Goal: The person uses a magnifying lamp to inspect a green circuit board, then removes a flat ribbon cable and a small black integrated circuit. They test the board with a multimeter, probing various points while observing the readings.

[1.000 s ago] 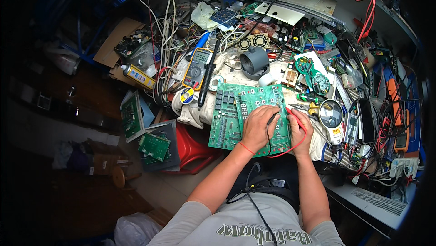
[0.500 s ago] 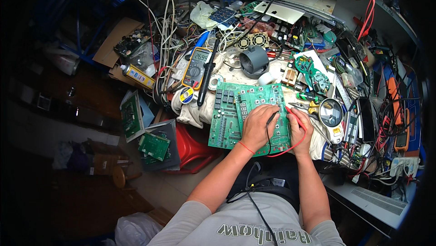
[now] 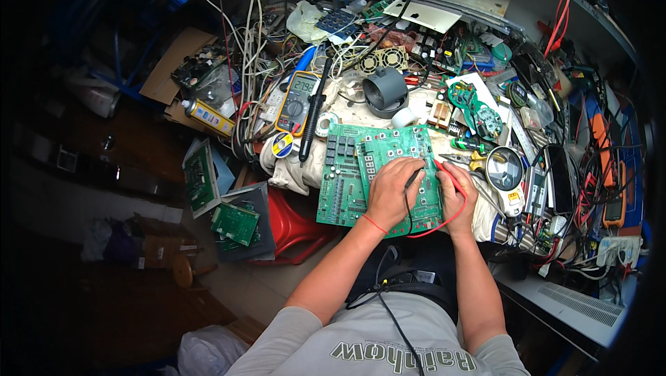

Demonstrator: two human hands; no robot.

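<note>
A large green circuit board (image 3: 338, 199) lies under both hands at the front of the bench, with a smaller green board (image 3: 392, 141) on top of it. My left hand (image 3: 393, 187) is closed round a black test probe (image 3: 412, 179) and rests over the boards. Over their right edge, my right hand (image 3: 459, 202) grips a red test probe (image 3: 446, 170), whose red lead loops back below. Fingers hide where the probe tips touch. Beyond the boards to the left sits a yellow multimeter (image 3: 297, 104) with its display lit.
A black soldering iron (image 3: 314, 114) lies beside the multimeter. Right of my hands are yellow-handled pliers (image 3: 476, 161), a green screwdriver (image 3: 469, 144) and a magnifier (image 3: 504, 170). Cables, parts and a grey round holder (image 3: 386, 91) crowd the back. A red stool (image 3: 288, 227) stands below left.
The reading on the multimeter's display has changed. Both hands keep nearly the same hold on the probes, and the whole view has shifted slightly.
</note>
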